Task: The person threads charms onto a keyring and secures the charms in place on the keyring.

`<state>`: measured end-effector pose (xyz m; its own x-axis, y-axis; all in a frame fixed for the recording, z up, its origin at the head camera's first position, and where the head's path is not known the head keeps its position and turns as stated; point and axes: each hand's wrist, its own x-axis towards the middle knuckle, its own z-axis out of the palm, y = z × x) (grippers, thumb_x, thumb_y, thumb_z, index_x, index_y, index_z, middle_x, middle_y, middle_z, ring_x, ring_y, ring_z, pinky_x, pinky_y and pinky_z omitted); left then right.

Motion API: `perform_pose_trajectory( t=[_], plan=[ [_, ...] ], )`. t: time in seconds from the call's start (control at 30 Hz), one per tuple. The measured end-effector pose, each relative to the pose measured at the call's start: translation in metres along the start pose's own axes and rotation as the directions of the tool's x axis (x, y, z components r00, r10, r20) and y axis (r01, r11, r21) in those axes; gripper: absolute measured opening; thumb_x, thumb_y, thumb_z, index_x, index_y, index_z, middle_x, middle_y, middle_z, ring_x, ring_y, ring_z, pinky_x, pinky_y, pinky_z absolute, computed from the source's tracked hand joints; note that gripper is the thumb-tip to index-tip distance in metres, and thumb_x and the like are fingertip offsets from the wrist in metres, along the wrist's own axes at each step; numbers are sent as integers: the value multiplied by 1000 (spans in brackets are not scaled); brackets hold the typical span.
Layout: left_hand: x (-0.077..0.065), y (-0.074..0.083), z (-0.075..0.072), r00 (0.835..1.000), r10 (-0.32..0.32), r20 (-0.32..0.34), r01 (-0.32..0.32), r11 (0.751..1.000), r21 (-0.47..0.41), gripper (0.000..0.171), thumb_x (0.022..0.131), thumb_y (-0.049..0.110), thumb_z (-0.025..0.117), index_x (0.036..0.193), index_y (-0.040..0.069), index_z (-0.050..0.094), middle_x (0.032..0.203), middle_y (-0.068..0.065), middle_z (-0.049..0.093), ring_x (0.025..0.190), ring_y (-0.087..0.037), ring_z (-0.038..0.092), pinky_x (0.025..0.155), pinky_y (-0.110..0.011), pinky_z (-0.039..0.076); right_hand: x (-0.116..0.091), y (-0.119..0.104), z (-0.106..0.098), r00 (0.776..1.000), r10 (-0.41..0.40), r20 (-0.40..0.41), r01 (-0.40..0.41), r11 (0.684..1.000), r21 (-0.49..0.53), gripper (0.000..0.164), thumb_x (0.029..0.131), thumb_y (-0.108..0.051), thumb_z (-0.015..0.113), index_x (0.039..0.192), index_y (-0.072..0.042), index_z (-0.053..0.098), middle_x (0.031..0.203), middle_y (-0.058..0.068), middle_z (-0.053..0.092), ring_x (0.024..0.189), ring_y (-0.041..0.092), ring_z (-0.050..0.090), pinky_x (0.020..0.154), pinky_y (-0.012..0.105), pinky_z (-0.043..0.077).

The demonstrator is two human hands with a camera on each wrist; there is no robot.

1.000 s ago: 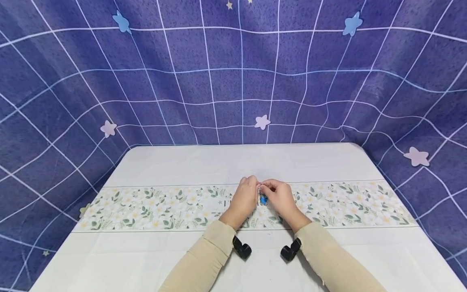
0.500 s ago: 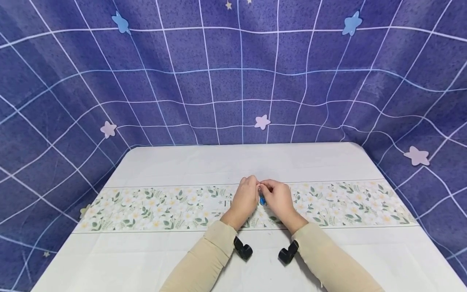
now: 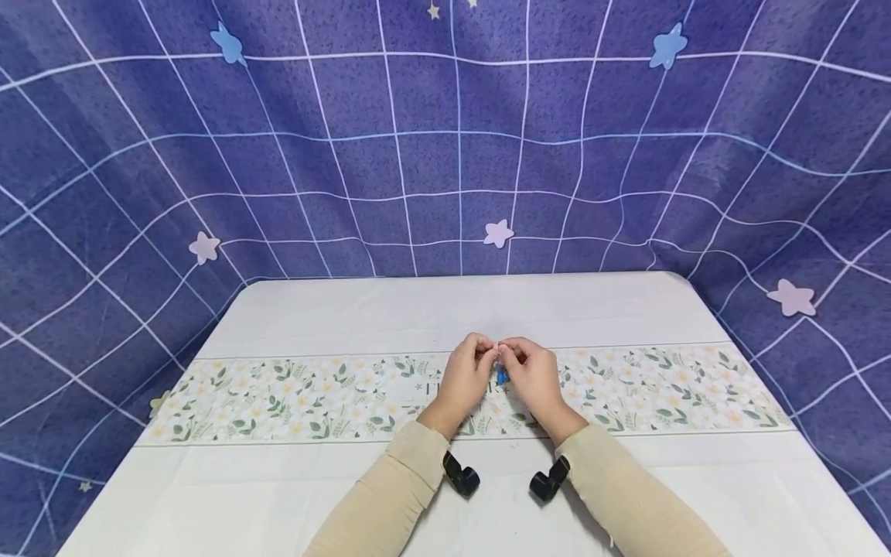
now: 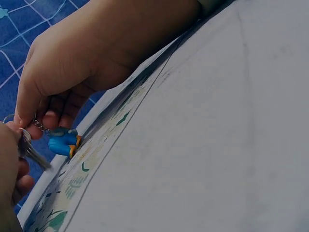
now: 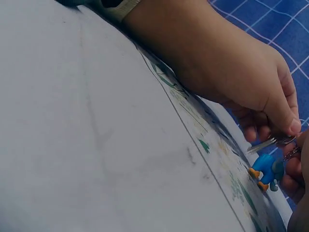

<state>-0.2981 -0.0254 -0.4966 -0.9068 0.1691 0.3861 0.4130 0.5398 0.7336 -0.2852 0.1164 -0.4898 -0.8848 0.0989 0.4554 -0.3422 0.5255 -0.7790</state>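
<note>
Both hands meet over the floral band in the head view, fingertips together on a small key ring. My left hand [image 3: 464,377] pinches the ring's chain [image 4: 38,123], from which a blue figurine with orange feet [image 4: 62,144] hangs. Between thumb and fingers, my right hand [image 3: 534,377] pinches a metal key [image 5: 263,144] near its head, by the split ring [image 5: 288,139]. The blue figurine [image 3: 502,376] shows only as a small patch between the hands from above. Fingers hide much of the ring.
A white table cover [image 3: 334,487] with a printed flower band [image 3: 278,394] lies under the hands. Behind stands a purple-blue curtain [image 3: 431,162] with grid lines and stars. Black wrist cameras [image 3: 462,475] sit at the cuffs.
The left hand's thumb and index finger have shifted their pinch, with a gap now showing between them. The figurine has turned and swung a little below the hands.
</note>
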Motion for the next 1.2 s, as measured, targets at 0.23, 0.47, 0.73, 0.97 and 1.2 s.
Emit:
perform_pose_trajectory(
  t=[0.23, 0.47, 0.73, 0.97, 1.2],
  plan=[
    [1, -2, -1, 992, -23, -122, 3, 987, -161, 4, 99, 11, 65, 96, 9, 63, 84, -2, 66, 73, -11, 57, 65, -24, 49, 0, 2, 1, 997, 54, 56, -60, 993, 102, 9, 95, -16, 72, 97, -9, 78, 75, -1, 70, 64, 13, 59, 57, 23, 47],
    [4, -8, -5, 996, 1, -88, -10, 994, -106, 6, 100, 12, 64, 94, 12, 66, 86, 1, 67, 74, -10, 57, 66, -24, 49, 2, 16, -2, 984, 22, 179, -58, 978, 201, 10, 96, -15, 71, 99, -8, 77, 81, 3, 73, 74, 16, 66, 70, 25, 51],
    [7, -13, -11, 1000, 17, 20, -15, 994, -107, 6, 100, 15, 64, 97, 13, 68, 89, 2, 68, 76, -10, 58, 69, -25, 50, 8, 23, -10, 948, -54, 314, -12, 979, 204, 7, 95, -10, 70, 98, -5, 76, 83, 3, 74, 74, 12, 66, 70, 24, 52],
    [8, -14, -12, 998, 19, 61, -15, 998, -60, 4, 100, 16, 65, 101, 12, 66, 88, 2, 65, 77, -10, 57, 71, -27, 50, 12, 27, -14, 917, -65, 393, -12, 981, 192, 8, 96, -9, 69, 96, -4, 75, 82, 2, 74, 76, 13, 67, 73, 24, 53],
    [8, -17, -14, 991, 116, 61, -119, 992, 51, 8, 94, 11, 70, 89, 14, 66, 90, 1, 66, 83, -13, 59, 77, -29, 51, 13, 29, -15, 892, -52, 449, -42, 980, 197, 9, 97, -10, 68, 97, -4, 76, 82, 3, 74, 75, 15, 66, 72, 24, 52]
  ],
)
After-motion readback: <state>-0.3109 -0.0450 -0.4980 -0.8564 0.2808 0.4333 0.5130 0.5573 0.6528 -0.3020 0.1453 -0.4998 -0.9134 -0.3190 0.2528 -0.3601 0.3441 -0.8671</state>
